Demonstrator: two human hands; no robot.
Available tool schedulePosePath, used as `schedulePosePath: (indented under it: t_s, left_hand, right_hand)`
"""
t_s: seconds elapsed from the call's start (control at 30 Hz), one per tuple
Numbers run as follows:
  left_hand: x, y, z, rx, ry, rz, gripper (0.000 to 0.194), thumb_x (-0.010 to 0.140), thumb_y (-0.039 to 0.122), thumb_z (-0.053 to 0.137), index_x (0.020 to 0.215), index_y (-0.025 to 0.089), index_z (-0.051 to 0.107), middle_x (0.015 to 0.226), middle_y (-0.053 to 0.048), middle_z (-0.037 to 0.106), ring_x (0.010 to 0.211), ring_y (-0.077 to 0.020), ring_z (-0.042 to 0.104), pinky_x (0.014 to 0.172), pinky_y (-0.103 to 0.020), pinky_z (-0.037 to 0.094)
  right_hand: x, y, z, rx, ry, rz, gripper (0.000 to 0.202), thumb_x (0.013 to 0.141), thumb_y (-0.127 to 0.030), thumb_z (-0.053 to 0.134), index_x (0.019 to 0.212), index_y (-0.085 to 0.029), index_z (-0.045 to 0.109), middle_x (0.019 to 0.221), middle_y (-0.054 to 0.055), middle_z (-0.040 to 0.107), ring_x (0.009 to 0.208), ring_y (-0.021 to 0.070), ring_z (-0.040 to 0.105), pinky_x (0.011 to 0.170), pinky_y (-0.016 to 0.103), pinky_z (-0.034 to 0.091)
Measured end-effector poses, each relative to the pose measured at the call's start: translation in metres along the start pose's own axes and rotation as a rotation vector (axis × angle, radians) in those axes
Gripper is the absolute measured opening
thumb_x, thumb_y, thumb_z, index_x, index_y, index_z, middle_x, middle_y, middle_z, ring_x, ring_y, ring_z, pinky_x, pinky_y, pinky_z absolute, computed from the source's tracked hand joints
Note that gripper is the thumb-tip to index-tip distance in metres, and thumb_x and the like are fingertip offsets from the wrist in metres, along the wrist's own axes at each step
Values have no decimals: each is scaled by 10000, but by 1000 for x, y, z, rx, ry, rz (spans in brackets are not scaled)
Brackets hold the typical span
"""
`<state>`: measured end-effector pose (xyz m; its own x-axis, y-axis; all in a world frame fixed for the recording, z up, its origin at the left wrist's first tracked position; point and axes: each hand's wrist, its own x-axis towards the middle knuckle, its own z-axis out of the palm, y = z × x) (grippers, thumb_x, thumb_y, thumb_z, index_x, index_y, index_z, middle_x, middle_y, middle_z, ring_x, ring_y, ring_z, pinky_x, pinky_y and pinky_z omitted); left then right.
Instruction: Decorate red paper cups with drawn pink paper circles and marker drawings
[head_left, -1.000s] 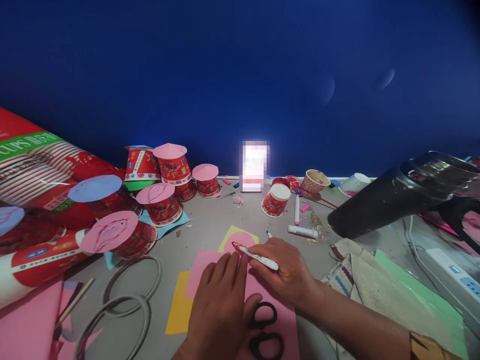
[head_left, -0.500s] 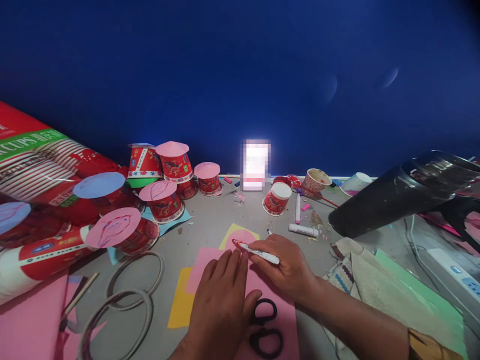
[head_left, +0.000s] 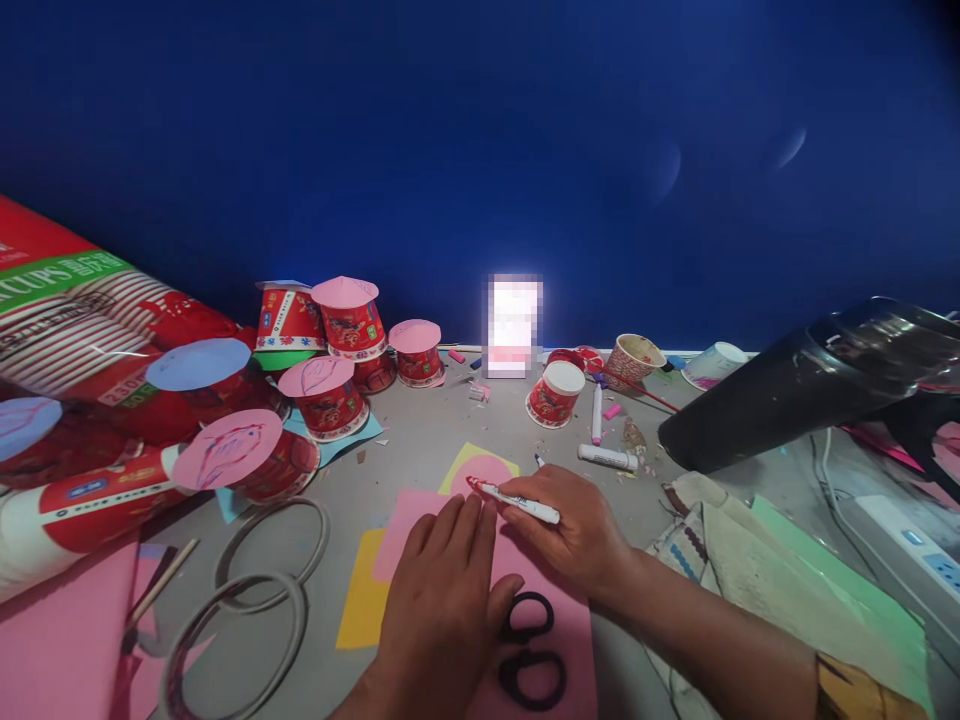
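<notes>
My right hand [head_left: 574,525] is closed around a white marker [head_left: 529,503], whose red tip touches a round pink paper [head_left: 486,470]. That paper lies on a yellow sheet [head_left: 459,462]. My left hand [head_left: 442,590] lies flat, fingers stretched, over pink paper [head_left: 401,525] and beside the marker's tip. Black scissor handles [head_left: 534,680] show on a pink sheet [head_left: 577,640] right of my left thumb; the blades are hidden. An orange-yellow paper [head_left: 362,600] sticks out left of my left hand.
Red paper cups [head_left: 326,405] with paper discs stand at the left, near two grey rings [head_left: 300,590]. Ahead are a glowing phone [head_left: 512,325] and an upturned cup [head_left: 555,395]. A black tumbler [head_left: 780,400], cloth [head_left: 739,570] and power strip [head_left: 911,545] are at the right.
The view has shifted very slightly. My left hand stays flat, and my right hand still holds the marker, with its tip at nearly the same spot on the round paper.
</notes>
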<state>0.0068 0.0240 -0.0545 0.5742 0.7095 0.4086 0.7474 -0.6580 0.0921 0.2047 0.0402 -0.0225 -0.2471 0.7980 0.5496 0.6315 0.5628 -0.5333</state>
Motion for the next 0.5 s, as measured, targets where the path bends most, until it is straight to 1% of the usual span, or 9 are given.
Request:
schedulePosePath:
  t_s: [0.23, 0.37, 0.5]
  left_hand:
    - [1, 0, 0, 28, 7, 20, 520, 977, 496, 613, 1320, 107, 651, 1334, -154, 723, 1212, -327, 644, 993, -466, 450]
    - [0, -1, 1, 50, 37, 30, 522, 983, 506, 598, 1304, 99, 660, 1306, -152, 734, 1178, -325, 651, 978, -461, 444]
    - [1, 1, 1, 50, 56, 23, 503, 1000, 501, 568, 1293, 104, 665, 1301, -151, 735, 1187, -320, 646, 984, -457, 435]
  right_hand:
    - [-1, 1, 0, -4, -14, 9, 213, 1058, -375, 600, 1117, -235, 750, 951, 22, 829, 742, 177, 683, 705, 305, 486]
    - [-1, 2, 0, 2, -8, -17, 207, 1059, -360, 603, 1135, -227, 743, 946, 16, 825, 729, 169, 665, 695, 301, 478]
    - [-1, 1, -1, 6, -19, -2, 203, 1057, -358, 608, 1127, -230, 749, 929, 15, 822, 730, 169, 667, 695, 300, 474]
